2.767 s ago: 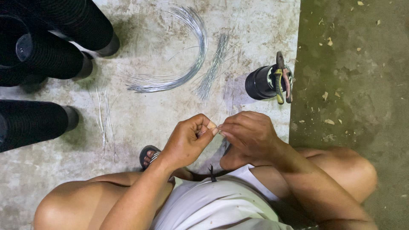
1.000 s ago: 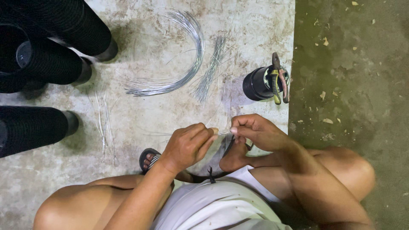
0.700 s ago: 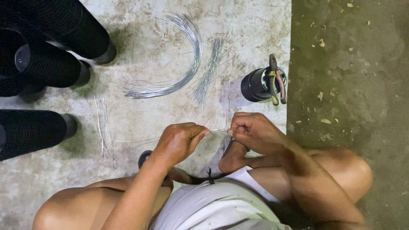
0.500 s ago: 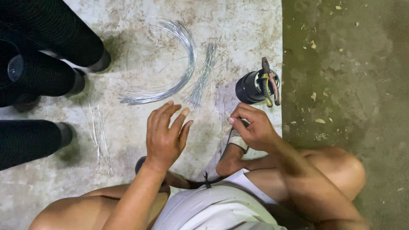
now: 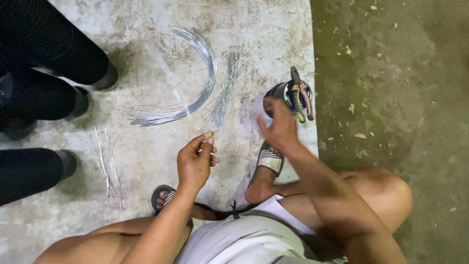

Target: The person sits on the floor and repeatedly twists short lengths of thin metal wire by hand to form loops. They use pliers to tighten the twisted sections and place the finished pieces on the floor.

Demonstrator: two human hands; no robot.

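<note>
Concrete floor (image 5: 161, 161) carried everything; its right edge met darker, rougher ground. Black ribbed pipes (image 5: 46, 93) lay stacked along the floor's left edge. A large coil of thin wire (image 5: 198, 80) curved near the top edge, mostly uncut by the look of it. Just right of the coil lay a bundle of straight cut wires (image 5: 225, 88), and a few loose wire lengths (image 5: 107, 156) sat toward the left edge, so some cutting looked done, much wire left. A black cup (image 5: 278, 95) stood at the floor's right edge with pliers (image 5: 301, 93) resting across its rim. Right hand (image 5: 278, 128) was blurred, fingers spread, empty as far as visible, just beside the cup and pliers. Left hand (image 5: 195, 161) was pinched on a short wire piece (image 5: 213, 143), thumb and fingers pressed together, near the bundle's lower end.
</note>
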